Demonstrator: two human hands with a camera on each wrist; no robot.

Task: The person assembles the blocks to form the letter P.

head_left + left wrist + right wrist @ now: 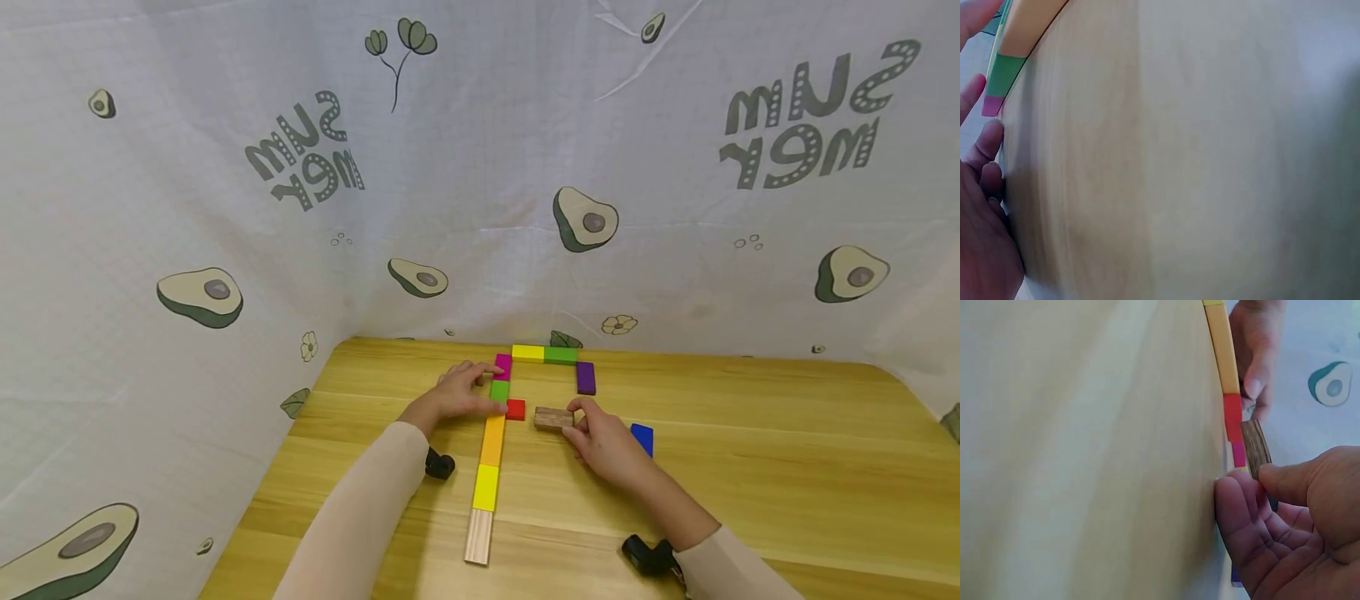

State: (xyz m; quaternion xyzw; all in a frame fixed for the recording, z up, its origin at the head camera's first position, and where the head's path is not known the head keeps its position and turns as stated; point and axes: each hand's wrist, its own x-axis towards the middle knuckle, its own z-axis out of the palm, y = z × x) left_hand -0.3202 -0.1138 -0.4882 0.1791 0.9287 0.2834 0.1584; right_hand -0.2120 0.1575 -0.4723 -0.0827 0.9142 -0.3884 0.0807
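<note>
My right hand (609, 443) pinches a dark brown wooden block (552, 418) by its right end, between thumb and fingers. In the right wrist view the brown block (1256, 447) shows close over the table, tilted. To its left a small red block (516, 409) lies against a long column of blocks. My left hand (456, 393) has its thumb tip by the red block and the green block (499, 391). Its index finger reaches the magenta block (503, 364). Below them the column runs on with an orange block (492, 440), a yellow block (486, 488) and a pale wooden block (478, 537).
A yellow block (528, 353) and a green block (561, 356) form a row at the back, with a purple block (586, 378) turning down at its right end. A blue block (642, 439) lies behind my right hand. A printed white curtain (480, 167) borders the wooden table (787, 475).
</note>
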